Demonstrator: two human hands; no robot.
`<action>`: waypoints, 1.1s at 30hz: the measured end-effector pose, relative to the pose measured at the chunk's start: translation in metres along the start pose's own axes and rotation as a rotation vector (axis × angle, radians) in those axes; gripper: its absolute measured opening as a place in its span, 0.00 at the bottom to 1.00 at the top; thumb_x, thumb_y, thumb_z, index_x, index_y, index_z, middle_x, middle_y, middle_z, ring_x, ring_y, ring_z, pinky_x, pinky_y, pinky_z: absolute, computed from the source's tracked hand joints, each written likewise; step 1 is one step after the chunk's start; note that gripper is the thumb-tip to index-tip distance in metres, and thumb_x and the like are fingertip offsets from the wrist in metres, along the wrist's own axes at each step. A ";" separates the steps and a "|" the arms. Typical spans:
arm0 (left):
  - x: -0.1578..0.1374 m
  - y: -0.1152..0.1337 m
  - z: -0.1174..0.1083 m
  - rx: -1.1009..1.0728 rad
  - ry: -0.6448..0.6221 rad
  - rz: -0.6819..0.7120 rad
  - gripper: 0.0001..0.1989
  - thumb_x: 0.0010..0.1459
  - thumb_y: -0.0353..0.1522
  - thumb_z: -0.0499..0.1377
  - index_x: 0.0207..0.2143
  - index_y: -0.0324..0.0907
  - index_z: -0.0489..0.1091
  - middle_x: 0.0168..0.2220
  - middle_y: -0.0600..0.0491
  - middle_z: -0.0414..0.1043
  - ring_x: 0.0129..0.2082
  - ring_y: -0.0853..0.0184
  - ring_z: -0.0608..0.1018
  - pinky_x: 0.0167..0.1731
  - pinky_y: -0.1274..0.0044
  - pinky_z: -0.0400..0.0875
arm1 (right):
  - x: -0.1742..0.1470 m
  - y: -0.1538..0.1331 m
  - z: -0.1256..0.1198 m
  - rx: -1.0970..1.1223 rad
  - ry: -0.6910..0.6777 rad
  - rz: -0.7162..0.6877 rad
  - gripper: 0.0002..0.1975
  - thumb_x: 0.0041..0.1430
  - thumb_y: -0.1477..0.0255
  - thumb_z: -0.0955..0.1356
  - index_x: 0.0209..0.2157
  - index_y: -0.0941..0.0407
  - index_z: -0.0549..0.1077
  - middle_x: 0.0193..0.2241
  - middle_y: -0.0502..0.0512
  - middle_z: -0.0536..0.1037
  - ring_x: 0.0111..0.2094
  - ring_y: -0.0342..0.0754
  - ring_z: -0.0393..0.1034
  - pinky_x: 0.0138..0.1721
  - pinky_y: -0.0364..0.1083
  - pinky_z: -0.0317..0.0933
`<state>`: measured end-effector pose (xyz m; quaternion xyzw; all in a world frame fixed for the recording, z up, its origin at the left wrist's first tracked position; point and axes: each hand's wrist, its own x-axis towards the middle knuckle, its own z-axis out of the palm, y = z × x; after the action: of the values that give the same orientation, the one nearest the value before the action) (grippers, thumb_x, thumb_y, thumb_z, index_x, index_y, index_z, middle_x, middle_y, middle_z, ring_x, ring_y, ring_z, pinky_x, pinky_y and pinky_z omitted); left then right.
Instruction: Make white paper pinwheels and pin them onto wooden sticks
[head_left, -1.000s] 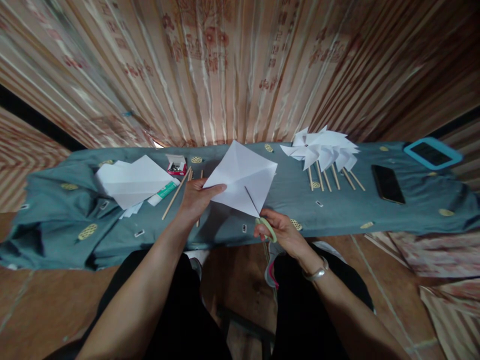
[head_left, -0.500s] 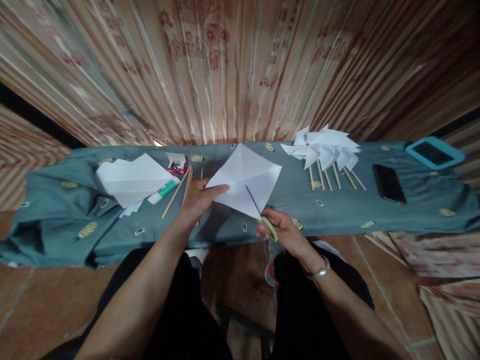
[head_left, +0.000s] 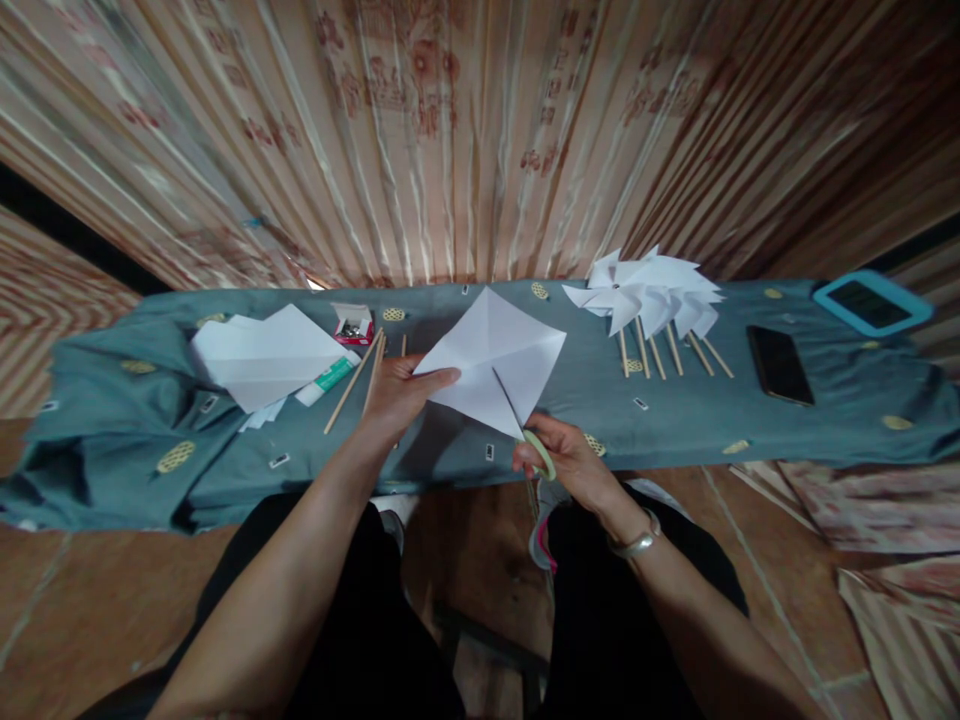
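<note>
Nudged slightly right since a second ago, our creased white paper square [head_left: 480,345] hovers above teal patterned cloth [head_left: 690,420] before pleated beige curtains [head_left: 480,170]. Our left hand [head_left: 400,392] pinches its left corner, thumb on top; our right hand [head_left: 566,458] grips pale-green-handled scissors [head_left: 530,437], their long axis slanting forward-left, blade toward the sheet's centre. One paper corner points at the curtains.
</note>
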<state>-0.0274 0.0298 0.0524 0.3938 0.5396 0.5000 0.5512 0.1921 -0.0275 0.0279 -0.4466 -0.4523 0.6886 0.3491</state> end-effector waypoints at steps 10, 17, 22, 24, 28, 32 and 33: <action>0.003 0.000 0.000 0.002 0.013 0.022 0.13 0.34 0.37 0.73 0.25 0.41 0.80 0.26 0.51 0.80 0.26 0.61 0.79 0.29 0.73 0.74 | 0.001 0.005 0.002 -0.021 -0.020 0.012 0.29 0.41 0.51 0.77 0.38 0.55 0.72 0.23 0.47 0.77 0.20 0.38 0.65 0.23 0.39 0.59; 0.006 0.004 -0.014 -0.050 0.100 0.086 0.16 0.34 0.36 0.73 0.28 0.38 0.79 0.26 0.51 0.79 0.26 0.63 0.79 0.31 0.72 0.74 | -0.009 0.004 -0.022 -0.117 -0.115 0.069 0.30 0.44 0.54 0.77 0.45 0.57 0.73 0.25 0.48 0.76 0.23 0.39 0.65 0.26 0.41 0.60; 0.008 0.003 -0.031 -0.048 0.134 0.112 0.16 0.33 0.35 0.73 0.28 0.38 0.79 0.26 0.53 0.79 0.25 0.64 0.78 0.30 0.73 0.73 | -0.029 -0.010 -0.060 -0.196 -0.126 0.163 0.26 0.42 0.57 0.79 0.41 0.57 0.76 0.25 0.49 0.77 0.23 0.39 0.66 0.25 0.41 0.60; 0.006 0.001 -0.036 0.004 0.119 0.108 0.16 0.33 0.35 0.73 0.27 0.38 0.79 0.25 0.53 0.79 0.24 0.64 0.77 0.29 0.74 0.72 | -0.030 -0.015 -0.069 -0.203 0.038 0.076 0.27 0.41 0.57 0.79 0.41 0.57 0.77 0.26 0.51 0.78 0.24 0.41 0.68 0.26 0.42 0.61; -0.002 -0.002 -0.034 0.162 -0.020 0.012 0.13 0.36 0.36 0.73 0.26 0.39 0.80 0.24 0.51 0.78 0.23 0.63 0.77 0.25 0.75 0.70 | -0.015 -0.025 -0.066 -0.170 0.467 -0.270 0.27 0.38 0.59 0.80 0.41 0.53 0.76 0.32 0.52 0.82 0.30 0.46 0.73 0.31 0.45 0.65; -0.009 -0.006 -0.022 0.294 -0.153 -0.071 0.07 0.36 0.34 0.71 0.20 0.41 0.78 0.18 0.54 0.73 0.19 0.66 0.73 0.20 0.78 0.63 | 0.004 -0.032 -0.053 -0.277 0.412 -0.383 0.30 0.34 0.63 0.81 0.43 0.52 0.75 0.35 0.52 0.82 0.32 0.47 0.74 0.37 0.48 0.66; -0.010 -0.007 -0.019 0.309 -0.179 -0.075 0.06 0.36 0.33 0.70 0.19 0.41 0.77 0.17 0.55 0.72 0.18 0.67 0.72 0.19 0.78 0.61 | 0.007 -0.032 -0.050 -0.306 0.379 -0.376 0.30 0.34 0.63 0.81 0.43 0.53 0.75 0.34 0.51 0.82 0.32 0.46 0.73 0.36 0.48 0.66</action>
<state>-0.0447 0.0166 0.0455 0.4961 0.5732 0.3533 0.5482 0.2381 0.0053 0.0461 -0.5232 -0.5522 0.4402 0.4771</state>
